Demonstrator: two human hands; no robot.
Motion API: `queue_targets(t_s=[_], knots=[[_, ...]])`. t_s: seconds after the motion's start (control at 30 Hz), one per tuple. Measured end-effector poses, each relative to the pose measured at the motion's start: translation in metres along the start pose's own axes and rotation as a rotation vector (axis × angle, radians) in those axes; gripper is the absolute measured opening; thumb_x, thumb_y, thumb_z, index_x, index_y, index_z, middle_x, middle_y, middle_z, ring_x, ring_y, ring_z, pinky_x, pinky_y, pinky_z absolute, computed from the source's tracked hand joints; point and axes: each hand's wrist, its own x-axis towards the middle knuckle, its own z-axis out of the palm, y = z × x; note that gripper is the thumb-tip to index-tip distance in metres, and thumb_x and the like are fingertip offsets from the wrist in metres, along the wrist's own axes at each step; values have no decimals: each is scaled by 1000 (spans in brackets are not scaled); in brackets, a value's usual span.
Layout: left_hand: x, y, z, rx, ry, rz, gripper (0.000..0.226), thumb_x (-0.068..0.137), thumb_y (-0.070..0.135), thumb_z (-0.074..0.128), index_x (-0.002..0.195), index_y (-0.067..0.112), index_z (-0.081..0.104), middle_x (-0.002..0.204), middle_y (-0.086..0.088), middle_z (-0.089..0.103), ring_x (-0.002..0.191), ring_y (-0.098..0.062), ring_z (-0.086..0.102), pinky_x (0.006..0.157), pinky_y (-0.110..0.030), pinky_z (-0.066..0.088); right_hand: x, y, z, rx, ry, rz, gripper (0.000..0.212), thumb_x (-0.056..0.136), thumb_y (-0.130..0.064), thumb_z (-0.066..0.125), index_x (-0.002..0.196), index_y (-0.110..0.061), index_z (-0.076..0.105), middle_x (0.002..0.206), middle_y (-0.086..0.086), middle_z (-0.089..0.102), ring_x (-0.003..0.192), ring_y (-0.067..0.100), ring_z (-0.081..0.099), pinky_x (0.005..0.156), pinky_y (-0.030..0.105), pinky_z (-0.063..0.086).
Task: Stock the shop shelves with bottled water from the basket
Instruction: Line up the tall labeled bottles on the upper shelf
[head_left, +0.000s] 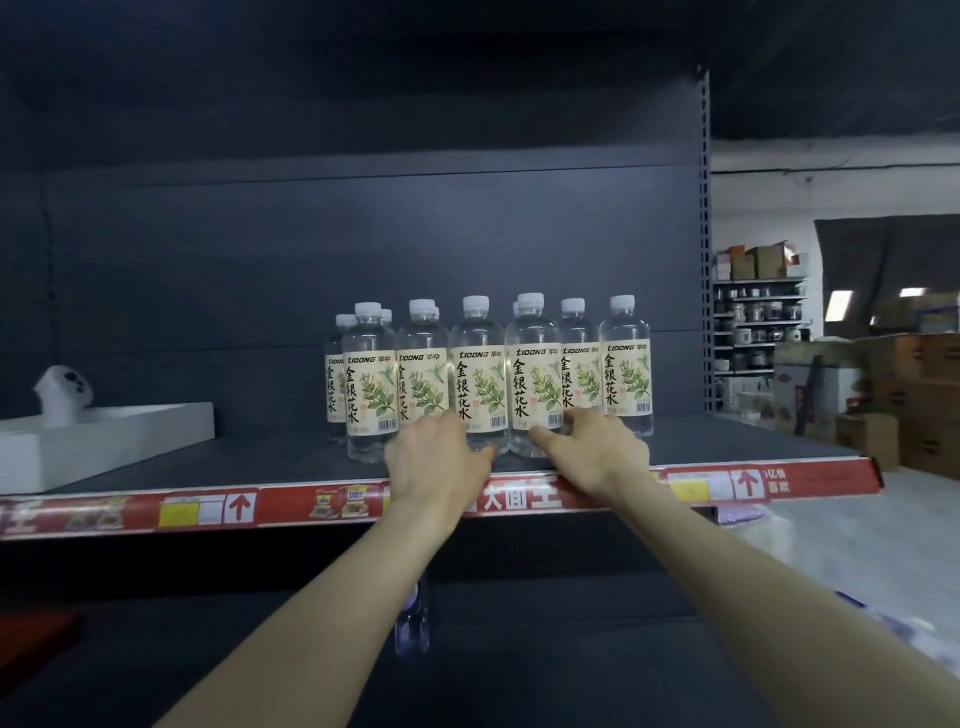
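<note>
1. We see a big dark shelf unit (311, 249). Its back wall fills most of the view.
2. One long dark shelf (249, 457) runs from left to right across the middle.
3. A red strip (291, 506) with white arrows and small pictures runs along the near edge of that shelf.
4. Far off on the right we see brown boxes (909, 389) stacked on the floor.
5. A white tray (104, 447) sits on the left end of the shelf, well apart from the bottles.
6. The water bottles (626, 374) stand upright in a tight bunch on the right half of the shelf. They have white caps and pale labels with green leaves. Some stand near the front and some stand behind.
7. Two bare arms reach up from the near side to the bottles.
8. The left hand (439, 460) is at the foot of a front bottle in the middle of the bunch. We see the back of the hand, and the thumb points right. The fingers are hidden, so we cannot tell if it holds the bottle.
9. The right hand (597, 449) is just beside it. Its thumb lies across the foot of the next front bottle. Its fingers reach toward the bottles behind. We cannot tell if it grips one.
10. A small white thing (62, 395) with dark spots stands in the tray.
11. A purple bottle (412, 623) stands on the dark shelf below, between the two arms.
</note>
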Motion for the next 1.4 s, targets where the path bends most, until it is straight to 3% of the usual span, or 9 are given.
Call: queue_targets(t_s=[0.27,0.47,0.73,0.9,1.03,1.2,1.3,1.4], knots=[[4,3,1,78,2,28,53,89,70,65,96,18,69,80,2,63,79,-20,62,63,-31,45,3,6,5,-21,40,-28,50,83,-71,59,92,-23,66,86,-4,69,81,24,64,70,34,47],[2,2,4,20,15,-22,57,85,73,67,98,18,68,82,2,62,87,-23,67,71,-35,54,0,2,6,-80,91,-36,51,86,-73,56,94,-23,64,88,-3,67,84,26,63,71,35,43],[4,3,0,-12,10,-49,68,81,76,69,110,14,63,92,-2,70,91,-25,70,72,-37,56,0,2,7,-45,89,-14,52,84,-71,59,85,-20,65,81,-3,67,77,24,63,69,34,47],[3,2,4,-3,13,-42,64,83,75,67,106,15,63,90,-2,68,89,-26,69,70,-35,55,-2,2,7,-61,106,-16,51,85,-70,59,88,-20,66,83,-3,67,77,24,63,68,34,46],[1,4,3,-13,16,-38,63,85,72,67,107,13,63,91,-4,68,89,-27,69,68,-35,52,-5,-2,2,-96,57,-11,49,89,-68,56,90,-20,63,83,-2,65,79,23,61,68,34,45],[0,7,-15,-99,-124,-49,73,89,70,64,126,8,59,93,-2,67,92,-27,66,77,-37,55,-15,-15,-17,-35,-87,6,47,94,-63,59,88,-16,63,78,-1,64,68,16,58,58,29,46],[-14,6,-30,-338,-213,-25,69,93,57,67,139,8,52,91,4,64,82,-14,62,89,-41,55,-33,-18,-23,123,-90,-23,44,95,-54,61,100,-11,66,87,3,70,74,20,67,71,39,62],[-46,6,-48,-549,-232,17,54,95,37,67,142,13,53,115,1,68,90,-9,60,90,-32,49,-69,-13,-29,230,46,-68,45,95,-42,60,127,-10,63,111,8,72,99,26,69,89,42,59]])
